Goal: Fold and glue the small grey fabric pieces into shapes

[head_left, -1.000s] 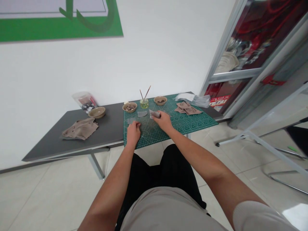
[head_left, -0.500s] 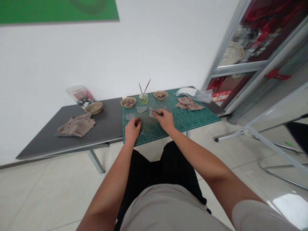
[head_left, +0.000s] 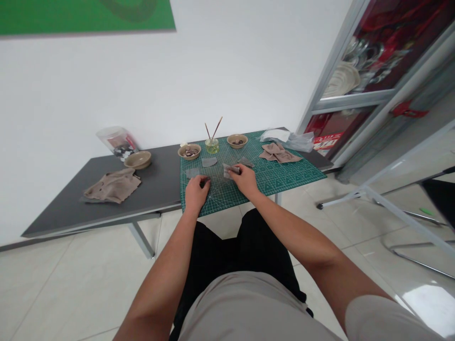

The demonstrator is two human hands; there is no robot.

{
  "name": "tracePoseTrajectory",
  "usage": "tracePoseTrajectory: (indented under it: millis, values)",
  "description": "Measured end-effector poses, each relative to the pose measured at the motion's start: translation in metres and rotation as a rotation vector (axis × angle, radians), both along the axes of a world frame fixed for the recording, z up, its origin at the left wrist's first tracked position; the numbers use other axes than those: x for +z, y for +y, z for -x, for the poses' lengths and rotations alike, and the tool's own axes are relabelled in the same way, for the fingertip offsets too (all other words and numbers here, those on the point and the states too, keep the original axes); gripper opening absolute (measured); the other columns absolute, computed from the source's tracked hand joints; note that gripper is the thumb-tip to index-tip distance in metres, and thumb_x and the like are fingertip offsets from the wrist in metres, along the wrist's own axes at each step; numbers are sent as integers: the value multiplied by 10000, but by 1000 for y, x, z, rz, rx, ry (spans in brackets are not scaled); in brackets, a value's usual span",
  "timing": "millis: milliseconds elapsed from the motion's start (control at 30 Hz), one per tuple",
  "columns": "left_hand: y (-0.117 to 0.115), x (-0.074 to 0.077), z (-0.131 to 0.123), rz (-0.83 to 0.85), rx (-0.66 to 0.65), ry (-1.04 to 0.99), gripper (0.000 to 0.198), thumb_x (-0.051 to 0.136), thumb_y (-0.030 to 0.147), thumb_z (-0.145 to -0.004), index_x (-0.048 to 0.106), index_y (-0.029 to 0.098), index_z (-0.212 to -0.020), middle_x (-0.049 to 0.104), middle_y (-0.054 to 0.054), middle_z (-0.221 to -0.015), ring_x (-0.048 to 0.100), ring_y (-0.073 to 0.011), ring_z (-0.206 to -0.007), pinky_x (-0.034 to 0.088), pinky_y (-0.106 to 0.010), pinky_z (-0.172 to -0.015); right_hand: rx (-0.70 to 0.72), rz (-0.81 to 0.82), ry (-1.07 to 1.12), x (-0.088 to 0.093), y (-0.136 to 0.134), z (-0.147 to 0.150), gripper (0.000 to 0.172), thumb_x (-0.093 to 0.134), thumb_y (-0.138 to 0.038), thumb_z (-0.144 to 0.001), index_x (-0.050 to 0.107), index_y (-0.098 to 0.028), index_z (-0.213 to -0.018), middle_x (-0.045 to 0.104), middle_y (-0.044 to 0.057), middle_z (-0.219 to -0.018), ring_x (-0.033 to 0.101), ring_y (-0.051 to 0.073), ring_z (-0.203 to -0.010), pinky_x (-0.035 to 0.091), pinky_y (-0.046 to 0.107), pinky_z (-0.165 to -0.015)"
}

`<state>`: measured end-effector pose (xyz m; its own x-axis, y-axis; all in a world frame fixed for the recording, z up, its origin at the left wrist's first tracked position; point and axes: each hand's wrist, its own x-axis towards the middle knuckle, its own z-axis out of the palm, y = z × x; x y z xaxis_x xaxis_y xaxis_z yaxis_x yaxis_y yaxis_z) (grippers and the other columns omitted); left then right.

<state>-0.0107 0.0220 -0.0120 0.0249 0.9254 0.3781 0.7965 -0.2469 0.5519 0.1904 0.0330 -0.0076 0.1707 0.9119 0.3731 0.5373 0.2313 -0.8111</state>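
Note:
Both my hands rest on a green cutting mat [head_left: 284,177] on a grey table [head_left: 71,208]. My right hand [head_left: 245,180] pinches a small grey fabric piece [head_left: 229,169] near the mat's middle. My left hand [head_left: 196,192] is curled, its fingertips pinched on something small and dark I cannot make out. Other grey fabric pieces lie on the mat: one [head_left: 192,172] just beyond my left hand, one [head_left: 209,161] further back, one [head_left: 246,162] beyond my right hand.
Behind the hands stand two tan bowls [head_left: 189,151] [head_left: 237,140] with dark bits and a glass [head_left: 212,145] holding thin sticks. A beige cloth [head_left: 277,152] and plastic bags [head_left: 287,138] lie at the right; another cloth [head_left: 112,185], bowl [head_left: 137,159] and plastic container [head_left: 116,141] at the left.
My right hand has drawn the grey piece slightly nearer to me. My left hand has stayed almost still. The view dropped a little since a second ago.

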Motion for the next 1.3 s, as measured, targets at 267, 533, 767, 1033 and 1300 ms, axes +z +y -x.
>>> tracePoseTrajectory:
  millis: [267,533,767,1033,1300]
  values:
    - [-3,2,-2,-31,-15,9,179,574,307,-867,674,199,-970,700,-70,-956,609,-231,-954,467,-341,-851,34,-7,34,-1,0,0,191,657,-332,-781,679,-200,-916,712,47,-881,657,211,-848,469,327,-810]
    - [-2,1,-1,-31,-28,10,181,569,315,-872,668,207,-979,698,-60,-957,597,-229,-964,461,-343,-861,9,6,-2,-3,-3,-2,209,638,-346,-798,684,-186,-925,690,40,-810,643,209,-777,472,331,-768]
    - [-3,3,-2,-10,-20,6,191,568,327,-872,672,212,-982,690,-67,-949,600,-232,-943,469,-346,-840,55,-27,24,0,-3,-6,167,634,-320,-809,689,-211,-923,723,68,-934,673,230,-914,482,362,-856]
    - [-5,4,-2,-6,-25,-7,190,573,325,-870,679,209,-978,683,-66,-939,599,-224,-927,470,-335,-837,-28,16,-95,-2,-2,-9,185,592,-362,-827,630,-198,-751,655,40,-701,620,208,-712,461,328,-725]
    - [-5,5,-1,-17,-69,-16,171,574,316,-868,680,220,-962,684,-47,-900,582,-218,-906,461,-327,-807,256,-29,0,1,-11,23,259,487,-217,-875,546,-236,-1126,705,33,-910,677,197,-787,510,324,-743]
